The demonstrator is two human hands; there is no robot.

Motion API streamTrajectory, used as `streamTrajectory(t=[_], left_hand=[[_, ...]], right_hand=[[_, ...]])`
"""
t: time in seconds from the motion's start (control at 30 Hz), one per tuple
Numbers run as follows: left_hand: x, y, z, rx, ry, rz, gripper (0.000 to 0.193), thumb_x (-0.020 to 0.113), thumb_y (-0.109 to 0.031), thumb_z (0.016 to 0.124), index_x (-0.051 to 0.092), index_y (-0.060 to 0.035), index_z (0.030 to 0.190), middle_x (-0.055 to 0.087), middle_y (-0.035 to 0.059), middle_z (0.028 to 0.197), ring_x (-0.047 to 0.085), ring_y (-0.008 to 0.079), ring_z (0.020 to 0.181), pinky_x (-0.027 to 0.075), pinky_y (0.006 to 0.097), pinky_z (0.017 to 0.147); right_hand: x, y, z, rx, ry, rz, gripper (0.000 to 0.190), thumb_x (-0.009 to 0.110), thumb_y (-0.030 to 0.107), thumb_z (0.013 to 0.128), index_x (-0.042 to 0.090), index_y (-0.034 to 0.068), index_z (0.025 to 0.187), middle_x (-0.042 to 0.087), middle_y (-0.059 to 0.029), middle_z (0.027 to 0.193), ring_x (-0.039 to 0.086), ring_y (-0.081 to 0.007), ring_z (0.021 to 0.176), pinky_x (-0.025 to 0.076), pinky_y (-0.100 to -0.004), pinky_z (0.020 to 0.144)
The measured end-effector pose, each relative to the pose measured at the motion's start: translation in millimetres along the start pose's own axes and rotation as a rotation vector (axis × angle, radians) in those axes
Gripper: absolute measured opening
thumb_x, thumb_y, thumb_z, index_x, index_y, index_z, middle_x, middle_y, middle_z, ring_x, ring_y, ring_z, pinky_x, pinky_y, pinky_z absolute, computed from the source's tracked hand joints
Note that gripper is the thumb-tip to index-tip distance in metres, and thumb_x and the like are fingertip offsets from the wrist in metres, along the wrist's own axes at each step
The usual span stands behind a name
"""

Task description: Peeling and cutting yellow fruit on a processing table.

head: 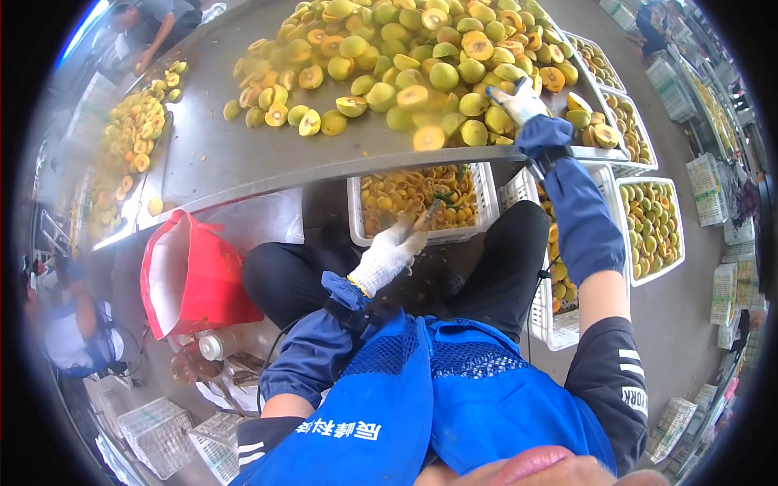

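Observation:
My left hand (389,252), in a white knit glove, grips a small hand tool (430,214) with a metal tip. It hangs over the near edge of a white plastic crate (488,194) that holds yellow fruit pieces (389,197) and a green leaf. My right hand (521,104), gloved in white with blue fingertips, reaches over the steel table (200,152). Its fingers are spread at the near right side of a large pile of halved yellow-green stone fruits (444,76). Nothing shows between the fingers, though the palm is hidden.
Crates of fruit halves (650,228) line the table's right side, one (556,346) beside my right leg. A red bag (213,279) and a plastic bottle (213,346) are at my left. Another person (161,27) works at the far left, near more fruit (137,133).

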State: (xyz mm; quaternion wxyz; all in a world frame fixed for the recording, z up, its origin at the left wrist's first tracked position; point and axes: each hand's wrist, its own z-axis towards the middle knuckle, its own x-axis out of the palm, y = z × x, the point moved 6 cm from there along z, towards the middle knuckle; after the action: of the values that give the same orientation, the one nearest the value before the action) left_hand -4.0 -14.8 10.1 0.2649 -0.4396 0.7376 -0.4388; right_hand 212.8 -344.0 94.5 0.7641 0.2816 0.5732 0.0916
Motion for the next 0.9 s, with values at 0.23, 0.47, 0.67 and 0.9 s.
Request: streamTrajectory(t=[0.23,0.47,0.67,0.9], left_hand=[[-1,-15,-15,0.015,-0.021,-0.035,0.026,0.060,-0.027,0.096,0.055,-0.0046,0.109,0.053,0.0004,0.075,0.053,0.0090,0.058,0.046,0.0261,0.053],[-4,-73,-26,0.402,-0.277,0.306,0.024,0.065,-0.020,0.091,0.057,-0.0053,0.108,0.059,0.0075,0.071,0.058,0.0168,0.058,0.046,0.0338,0.054],[14,-114,-41,0.724,-0.660,0.703,0.028,0.067,-0.020,0.088,0.056,-0.0053,0.109,0.064,0.0152,0.071,0.064,0.0317,0.059,0.049,0.0427,0.053],[17,-102,-48,0.626,-0.635,0.924,0.031,0.064,-0.026,0.090,0.052,-0.0046,0.109,0.065,0.0149,0.067,0.065,0.0325,0.055,0.051,0.0427,0.049]], right_hand=[[-16,-5,-7,0.026,-0.009,0.406,0.048,0.072,0.036,0.089,0.057,0.001,0.118,0.066,-0.0105,0.113,0.064,-0.0179,0.101,0.050,-0.0316,0.087],[-12,54,-108,0.166,0.562,1.828,0.056,0.050,0.042,0.099,0.052,-0.004,0.132,0.064,-0.0190,0.121,0.067,-0.0298,0.104,0.058,-0.0431,0.087],[24,83,-180,0.203,0.555,1.811,0.049,0.049,0.039,0.101,0.055,-0.001,0.129,0.065,-0.0185,0.117,0.067,-0.0263,0.102,0.056,-0.0387,0.088],[34,98,-219,-0.111,0.139,1.251,0.032,0.064,0.008,0.090,0.058,-0.001,0.120,0.066,-0.0100,0.112,0.064,-0.0198,0.098,0.052,-0.0321,0.087]])
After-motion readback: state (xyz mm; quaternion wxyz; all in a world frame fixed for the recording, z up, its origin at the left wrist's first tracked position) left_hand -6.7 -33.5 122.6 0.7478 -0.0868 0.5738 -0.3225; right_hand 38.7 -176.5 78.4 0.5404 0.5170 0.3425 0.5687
